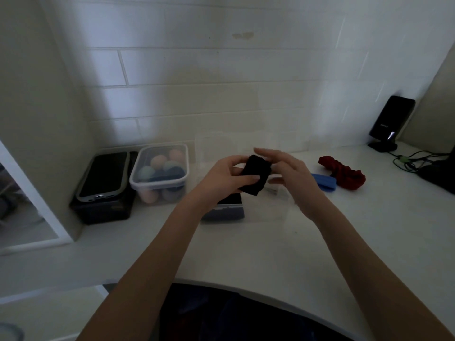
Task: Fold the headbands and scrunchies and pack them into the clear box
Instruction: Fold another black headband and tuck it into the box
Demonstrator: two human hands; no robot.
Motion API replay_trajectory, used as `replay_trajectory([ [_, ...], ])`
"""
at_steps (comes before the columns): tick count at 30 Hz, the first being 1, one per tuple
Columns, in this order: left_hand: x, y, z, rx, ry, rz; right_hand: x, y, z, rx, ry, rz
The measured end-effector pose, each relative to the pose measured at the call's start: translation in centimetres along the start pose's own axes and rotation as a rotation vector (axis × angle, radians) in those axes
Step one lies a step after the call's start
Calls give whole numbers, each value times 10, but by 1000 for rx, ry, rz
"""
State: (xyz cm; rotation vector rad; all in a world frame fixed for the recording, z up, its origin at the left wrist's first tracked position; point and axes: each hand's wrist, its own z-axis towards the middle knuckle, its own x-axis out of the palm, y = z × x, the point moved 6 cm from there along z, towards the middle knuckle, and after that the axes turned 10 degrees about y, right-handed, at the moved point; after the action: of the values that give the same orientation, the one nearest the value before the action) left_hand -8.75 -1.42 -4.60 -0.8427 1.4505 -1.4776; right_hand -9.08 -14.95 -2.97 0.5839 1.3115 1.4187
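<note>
The left hand (222, 174) pinches a folded black headband (256, 174), a soft rectangular pad, above the clear box (278, 207) on the counter (246, 252). The right hand (289, 174), fingers straight, touches its far edge. Right of the hands lie a ribbed blue headband (325, 182) and a crinkled red scrunchie (343, 172).

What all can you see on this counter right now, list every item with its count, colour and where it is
folded headband: one, black, held above the clear box
clear box: one, transparent, counter centre, holding dark folded items at its left end
headband: one, blue, counter right of the box
scrunchie: one, red, beside the blue headband
lidded tub: one, clear, pastel balls inside, left of the box
black bin: one, far left
phone on stand: one, black, far right
cables: dark and green, far right
hands: left hand pinches the folded headband; right hand open beside it
</note>
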Motion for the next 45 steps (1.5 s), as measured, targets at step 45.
replay_trajectory([
  [45, -17, 7, -9, -105, 203, 1062, 21, -18, 17, 397, 358, -700],
])
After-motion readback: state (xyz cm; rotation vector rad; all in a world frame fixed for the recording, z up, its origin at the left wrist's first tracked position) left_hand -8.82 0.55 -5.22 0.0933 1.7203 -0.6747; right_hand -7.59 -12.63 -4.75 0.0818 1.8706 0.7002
